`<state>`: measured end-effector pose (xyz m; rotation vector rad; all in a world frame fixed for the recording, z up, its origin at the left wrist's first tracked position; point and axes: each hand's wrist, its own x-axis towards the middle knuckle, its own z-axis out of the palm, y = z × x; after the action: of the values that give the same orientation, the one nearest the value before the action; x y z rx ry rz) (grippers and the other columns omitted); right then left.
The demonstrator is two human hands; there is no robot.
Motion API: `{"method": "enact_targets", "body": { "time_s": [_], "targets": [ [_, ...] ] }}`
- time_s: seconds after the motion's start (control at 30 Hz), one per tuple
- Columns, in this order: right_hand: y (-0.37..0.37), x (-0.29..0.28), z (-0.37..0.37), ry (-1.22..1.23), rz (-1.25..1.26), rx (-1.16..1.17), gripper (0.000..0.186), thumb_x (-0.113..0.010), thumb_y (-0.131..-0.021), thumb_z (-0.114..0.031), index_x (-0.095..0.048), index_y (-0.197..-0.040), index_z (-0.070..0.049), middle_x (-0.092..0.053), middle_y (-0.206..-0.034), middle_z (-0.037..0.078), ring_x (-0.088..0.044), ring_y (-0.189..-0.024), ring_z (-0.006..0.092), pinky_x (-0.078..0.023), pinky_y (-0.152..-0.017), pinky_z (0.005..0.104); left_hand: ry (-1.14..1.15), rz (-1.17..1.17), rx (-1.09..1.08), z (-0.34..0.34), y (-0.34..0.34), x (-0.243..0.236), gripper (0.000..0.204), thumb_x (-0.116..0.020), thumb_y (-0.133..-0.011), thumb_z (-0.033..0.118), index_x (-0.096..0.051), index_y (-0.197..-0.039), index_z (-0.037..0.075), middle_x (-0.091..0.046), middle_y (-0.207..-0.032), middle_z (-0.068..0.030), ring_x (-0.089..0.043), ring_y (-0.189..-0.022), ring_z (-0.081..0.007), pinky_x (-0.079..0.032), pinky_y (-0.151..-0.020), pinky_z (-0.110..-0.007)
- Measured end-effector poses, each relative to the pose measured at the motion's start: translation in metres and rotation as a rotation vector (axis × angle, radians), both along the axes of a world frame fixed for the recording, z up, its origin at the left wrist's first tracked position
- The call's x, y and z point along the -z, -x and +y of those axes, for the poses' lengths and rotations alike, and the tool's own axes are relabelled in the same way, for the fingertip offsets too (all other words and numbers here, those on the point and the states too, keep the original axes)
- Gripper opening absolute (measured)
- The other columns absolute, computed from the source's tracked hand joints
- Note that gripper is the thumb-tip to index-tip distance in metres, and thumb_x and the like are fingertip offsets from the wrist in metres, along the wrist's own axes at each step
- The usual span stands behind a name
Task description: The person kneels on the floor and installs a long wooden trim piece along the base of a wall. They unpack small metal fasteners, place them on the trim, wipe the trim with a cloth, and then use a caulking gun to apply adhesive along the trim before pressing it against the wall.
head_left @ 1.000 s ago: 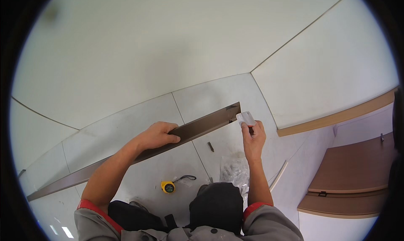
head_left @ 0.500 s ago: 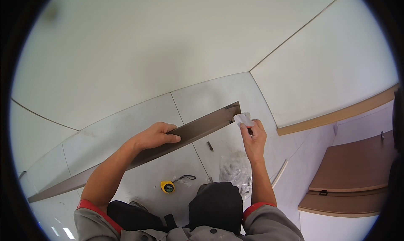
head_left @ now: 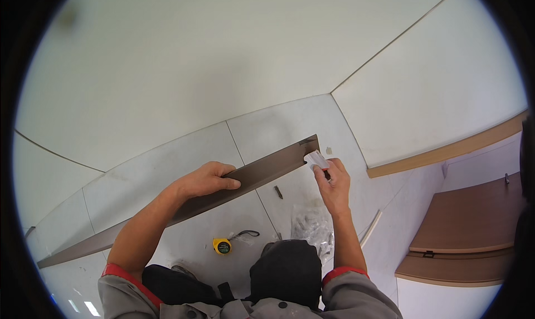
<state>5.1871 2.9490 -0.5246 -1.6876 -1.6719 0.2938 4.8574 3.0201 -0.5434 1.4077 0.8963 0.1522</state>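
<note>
Brown, smooth and long, one channel-shaped strip (head_left: 273,165) runs slantwise across the view, raised over the floor at its right part, with its far end toward the lower left. One left hand (head_left: 210,178) grasps it near the middle, the thumb lying on the inner face. One right hand (head_left: 334,188) pinches one whitish flat piece (head_left: 316,160) with a red edge between thumb and fingers; this piece overlaps the right end of the strip, but I cannot tell whether they are touching. Under the strip, on the grey tiled floor (head_left: 290,115), lies one small dark slim object (head_left: 278,192), too small to name surely. Nearer to the person are one yellow tape measure (head_left: 222,246) with one dark wrist strap (head_left: 248,233), and one clear plastic bag (head_left: 312,227), its contents not distinct. Two knees in dark trousers (head_left: 286,271) are bent beside these. To the right, one thin pale strip (head_left: 370,228) lies on the floor, and farther two brown boards (head_left: 473,221) are seen. Beyond the hands stand large whitish panels (head_left: 184,51).
</note>
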Motion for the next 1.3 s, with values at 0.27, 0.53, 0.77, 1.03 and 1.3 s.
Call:
{"method": "enact_targets", "body": {
  "time_s": [0.27, 0.53, 0.77, 1.03, 1.3],
  "targets": [
    [-0.016, 0.008, 0.000, 0.102, -0.006, -0.078, 0.010, -0.070, -0.090, -0.008, -0.068, -0.092, 0.002, -0.063, -0.082, 0.008, -0.058, -0.064, 0.0194, -0.046, -0.059, 0.0309, 0.006, 0.003, 0.019, -0.002, -0.004, -0.004, 0.027, -0.067, -0.095, 0.028, -0.068, -0.101, 0.002, -0.062, -0.084, 0.0009, -0.054, -0.082, -0.0091, -0.045, -0.075, -0.031],
    [-0.009, 0.009, -0.022, 0.372, 1.215, -0.101, 0.008, -0.064, -0.093, -0.003, -0.067, -0.100, -0.002, -0.064, -0.079, 0.002, -0.056, -0.061, 0.0103, -0.045, -0.054, 0.0287, -0.068, 0.032, -0.008, -0.002, 0.000, 0.011, 0.030, -0.067, -0.095, 0.030, -0.067, -0.101, 0.000, -0.063, -0.084, -0.0022, -0.054, -0.083, -0.0115, -0.046, -0.076, -0.032],
    [-0.010, -0.016, -0.010, 0.089, 1.079, 0.002, 0.011, -0.060, -0.096, -0.006, -0.065, -0.106, -0.002, -0.067, -0.084, 0.003, -0.058, -0.065, 0.0109, -0.044, -0.055, 0.0257, -0.035, 0.075, -0.012, 0.002, -0.001, 0.017, 0.030, -0.067, -0.094, 0.030, -0.066, -0.098, 0.000, -0.060, -0.082, -0.0018, -0.052, -0.081, -0.0117, -0.045, -0.075, -0.032],
    [-0.015, -0.016, 0.018, 0.122, 0.631, 0.171, 0.015, -0.072, -0.091, -0.014, -0.071, -0.100, -0.001, -0.066, -0.081, 0.001, -0.057, -0.069, 0.0073, -0.046, -0.060, 0.0245, -0.083, 0.070, -0.014, -0.003, -0.003, 0.015, 0.031, -0.066, -0.094, 0.030, -0.069, -0.101, 0.000, -0.068, -0.087, -0.0077, -0.060, -0.083, -0.0159, -0.049, -0.077, -0.034],
    [-0.009, -0.007, 0.035, 0.043, 0.595, 0.224, 0.016, -0.072, -0.091, -0.013, -0.071, -0.099, 0.000, -0.064, -0.079, 0.000, -0.056, -0.070, 0.0069, -0.046, -0.063, 0.0247, -0.105, 0.109, 0.034, -0.005, -0.006, 0.008, 0.032, -0.066, -0.094, 0.031, -0.070, -0.102, 0.000, -0.069, -0.086, -0.0094, -0.061, -0.082, -0.0170, -0.049, -0.078, -0.035]
  ]
}}
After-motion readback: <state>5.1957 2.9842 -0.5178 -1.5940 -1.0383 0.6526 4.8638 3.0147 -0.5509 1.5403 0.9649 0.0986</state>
